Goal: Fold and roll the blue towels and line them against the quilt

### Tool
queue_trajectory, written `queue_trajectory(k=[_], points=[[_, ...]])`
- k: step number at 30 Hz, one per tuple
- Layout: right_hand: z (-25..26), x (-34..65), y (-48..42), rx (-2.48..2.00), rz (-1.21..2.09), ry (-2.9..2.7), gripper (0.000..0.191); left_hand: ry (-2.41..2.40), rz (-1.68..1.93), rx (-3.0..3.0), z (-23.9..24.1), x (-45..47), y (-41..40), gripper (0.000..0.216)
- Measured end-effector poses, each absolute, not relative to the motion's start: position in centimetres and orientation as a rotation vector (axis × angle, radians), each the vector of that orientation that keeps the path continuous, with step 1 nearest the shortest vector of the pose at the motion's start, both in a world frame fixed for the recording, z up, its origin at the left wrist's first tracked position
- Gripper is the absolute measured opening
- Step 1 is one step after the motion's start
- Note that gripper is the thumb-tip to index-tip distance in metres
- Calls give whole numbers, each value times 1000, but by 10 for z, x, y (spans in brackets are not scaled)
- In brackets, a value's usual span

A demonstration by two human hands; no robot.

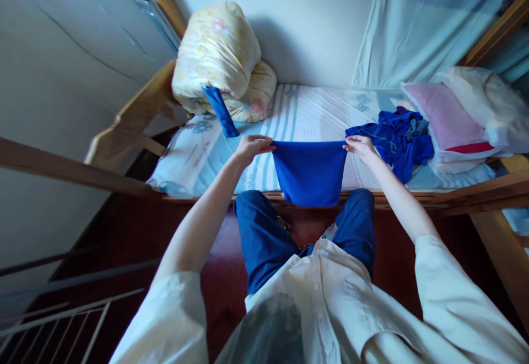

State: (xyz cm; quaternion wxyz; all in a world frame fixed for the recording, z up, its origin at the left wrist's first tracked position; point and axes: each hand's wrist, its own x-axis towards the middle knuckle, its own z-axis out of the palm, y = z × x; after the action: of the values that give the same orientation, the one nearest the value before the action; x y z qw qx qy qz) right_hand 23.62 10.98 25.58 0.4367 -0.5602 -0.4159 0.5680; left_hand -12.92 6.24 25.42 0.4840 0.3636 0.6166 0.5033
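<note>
A plain blue cloth (pixel 311 172) hangs stretched between my two hands, its lower edge dropping in front of the bed's side rail. My left hand (pixel 255 148) pinches the upper left corner. At the upper right corner my right hand (pixel 359 146) grips it the same way. Whether the cloth is a garment or a towel I cannot tell. Just beyond my right hand, a crumpled pile of blue clothes (pixel 397 135) lies on the bed. Past my left hand, a narrow folded blue cloth (pixel 222 112) lies against the bedding.
The bed (pixel 285 108) has a striped, patterned sheet and a wooden frame (pixel 111 132). A rolled floral quilt (pixel 221 50) stands at its left end. A pink pillow (pixel 448 113) lies at the right. A white metal rack (pixel 61 320) stands at the lower left.
</note>
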Motion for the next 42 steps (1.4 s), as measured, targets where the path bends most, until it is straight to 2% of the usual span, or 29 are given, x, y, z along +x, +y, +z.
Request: queue_trajectory(k=[3, 7, 12, 16, 21, 26, 32, 38, 42], points=[[245, 220, 154, -1321, 1240, -1094, 20, 1480, 1372, 1002, 246, -139, 103, 22], [236, 213, 205, -1105, 978, -1287, 34, 1397, 1597, 1252, 243, -158, 140, 36], [199, 218, 213, -1047, 814, -1469, 41, 1407, 1643, 1409, 205, -171, 137, 45], [136, 217, 179, -1212, 878, -1491, 39, 1562, 1521, 1331, 133, -163, 108, 35], [51, 214, 123, -1534, 1082, -1385, 27, 1879, 1102, 1149, 42, -140, 58, 23], [6, 215, 79, -1840, 1327, -1323, 13, 1962, 749, 917, -7, -127, 20, 25], [1, 218, 71, -1887, 1404, -1338, 11, 1882, 682, 926, -18, -131, 18, 38], [15, 235, 59, -1922, 1549, -1346, 3, 1794, 532, 963, -5, -142, 16, 25], [25, 249, 48, -1868, 1789, -1249, 16, 1656, 434, 946, 4, -149, 13, 34]])
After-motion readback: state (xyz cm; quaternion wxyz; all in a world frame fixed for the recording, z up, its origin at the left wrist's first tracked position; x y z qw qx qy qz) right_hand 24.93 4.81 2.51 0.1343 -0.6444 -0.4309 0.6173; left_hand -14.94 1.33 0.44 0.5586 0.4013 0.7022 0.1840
